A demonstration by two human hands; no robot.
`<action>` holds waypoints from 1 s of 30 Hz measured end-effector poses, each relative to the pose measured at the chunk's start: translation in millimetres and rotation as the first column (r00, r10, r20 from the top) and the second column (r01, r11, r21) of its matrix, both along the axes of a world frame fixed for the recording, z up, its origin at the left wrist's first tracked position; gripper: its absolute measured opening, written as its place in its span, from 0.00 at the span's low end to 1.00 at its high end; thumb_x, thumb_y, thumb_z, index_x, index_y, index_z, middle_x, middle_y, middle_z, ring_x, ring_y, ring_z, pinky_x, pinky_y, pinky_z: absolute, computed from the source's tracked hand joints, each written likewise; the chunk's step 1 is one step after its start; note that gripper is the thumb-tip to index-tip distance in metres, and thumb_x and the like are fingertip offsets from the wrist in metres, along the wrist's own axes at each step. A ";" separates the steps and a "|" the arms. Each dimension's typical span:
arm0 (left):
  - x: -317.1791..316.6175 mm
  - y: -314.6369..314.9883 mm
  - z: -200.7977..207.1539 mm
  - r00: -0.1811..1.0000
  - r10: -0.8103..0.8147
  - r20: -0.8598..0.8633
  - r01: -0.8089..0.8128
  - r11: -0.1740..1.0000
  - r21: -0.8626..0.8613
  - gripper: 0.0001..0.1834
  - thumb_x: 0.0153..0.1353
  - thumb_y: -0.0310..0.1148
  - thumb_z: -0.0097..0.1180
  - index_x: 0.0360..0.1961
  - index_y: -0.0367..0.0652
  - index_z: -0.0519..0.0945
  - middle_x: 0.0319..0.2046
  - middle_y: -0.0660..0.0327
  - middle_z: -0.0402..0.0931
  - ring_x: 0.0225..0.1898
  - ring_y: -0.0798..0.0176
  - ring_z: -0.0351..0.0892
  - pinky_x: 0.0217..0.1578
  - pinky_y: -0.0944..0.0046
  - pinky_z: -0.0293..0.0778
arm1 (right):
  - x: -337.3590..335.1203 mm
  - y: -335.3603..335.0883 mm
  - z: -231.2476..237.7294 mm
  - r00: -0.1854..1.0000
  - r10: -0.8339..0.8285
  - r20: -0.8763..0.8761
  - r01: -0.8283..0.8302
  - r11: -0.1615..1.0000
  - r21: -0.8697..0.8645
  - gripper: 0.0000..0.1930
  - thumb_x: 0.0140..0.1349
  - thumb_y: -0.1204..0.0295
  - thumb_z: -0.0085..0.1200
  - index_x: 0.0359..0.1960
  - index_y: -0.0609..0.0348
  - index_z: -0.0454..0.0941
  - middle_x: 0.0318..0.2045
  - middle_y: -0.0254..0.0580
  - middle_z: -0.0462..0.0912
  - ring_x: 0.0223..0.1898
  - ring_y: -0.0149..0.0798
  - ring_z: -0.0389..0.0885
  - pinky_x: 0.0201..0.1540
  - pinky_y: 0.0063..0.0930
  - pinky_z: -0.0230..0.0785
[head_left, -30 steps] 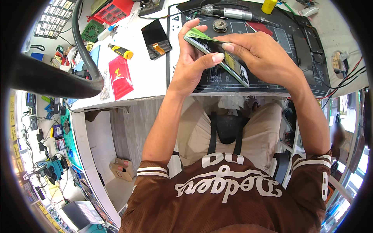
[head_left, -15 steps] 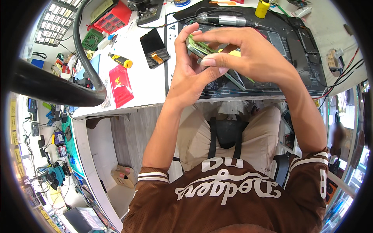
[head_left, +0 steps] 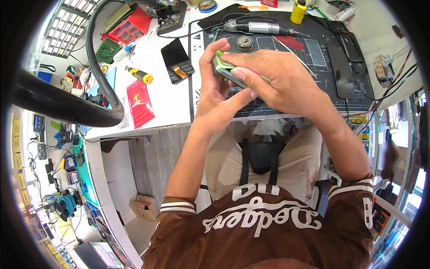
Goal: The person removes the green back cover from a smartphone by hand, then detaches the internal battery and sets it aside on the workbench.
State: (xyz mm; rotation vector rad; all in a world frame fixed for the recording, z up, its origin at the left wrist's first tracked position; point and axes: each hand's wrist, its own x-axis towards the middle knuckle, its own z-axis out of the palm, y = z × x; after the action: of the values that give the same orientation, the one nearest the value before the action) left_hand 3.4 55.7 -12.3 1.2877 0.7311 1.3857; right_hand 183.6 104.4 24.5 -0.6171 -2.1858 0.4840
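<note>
Over the near edge of the black work mat [head_left: 320, 101], my left hand [head_left: 210, 98] grips a phone-shaped slab [head_left: 230, 76] with a metallic edge, held tilted. A light green sheet or cover [head_left: 222, 62] shows along its upper face. My right hand [head_left: 282, 80] lies over the top of the slab, fingers pressed together on it and thumb along its side. Most of the slab is hidden under this hand. Beyond the hands, a round metal piece [head_left: 245, 42] lies on the mat.
A silver cylindrical tool [head_left: 262, 27], a thin stick tool [head_left: 295, 57], a red piece [head_left: 289, 42] and dark phone panels [head_left: 341, 74] lie on the mat. Left stand an opened black device [head_left: 177, 58], yellow tube [head_left: 141, 75] and red packet [head_left: 139, 103]. A black bent arm [head_left: 67, 103] crosses the left.
My right hand has come down flatter over the slab, covering more of it and its green sheet. The round metal piece and stick tool now show on the mat.
</note>
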 end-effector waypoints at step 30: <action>3.3 -7.1 5.3 0.962 0.224 -0.159 -0.151 0.914 0.376 0.64 0.46 0.24 0.82 0.78 0.45 0.48 0.72 0.52 0.54 0.68 0.52 0.69 0.66 0.52 0.72 | 11.8 -21.4 16.1 0.957 0.145 -0.252 -0.219 0.931 -0.294 0.25 0.79 0.62 0.47 0.63 0.73 0.78 0.60 0.61 0.82 0.63 0.57 0.77 0.69 0.44 0.63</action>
State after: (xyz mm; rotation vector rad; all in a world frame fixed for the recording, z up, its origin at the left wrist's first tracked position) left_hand 6.8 48.6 -7.0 1.7001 0.7749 1.6165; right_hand 195.4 82.9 40.6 -0.4985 -1.9688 0.9751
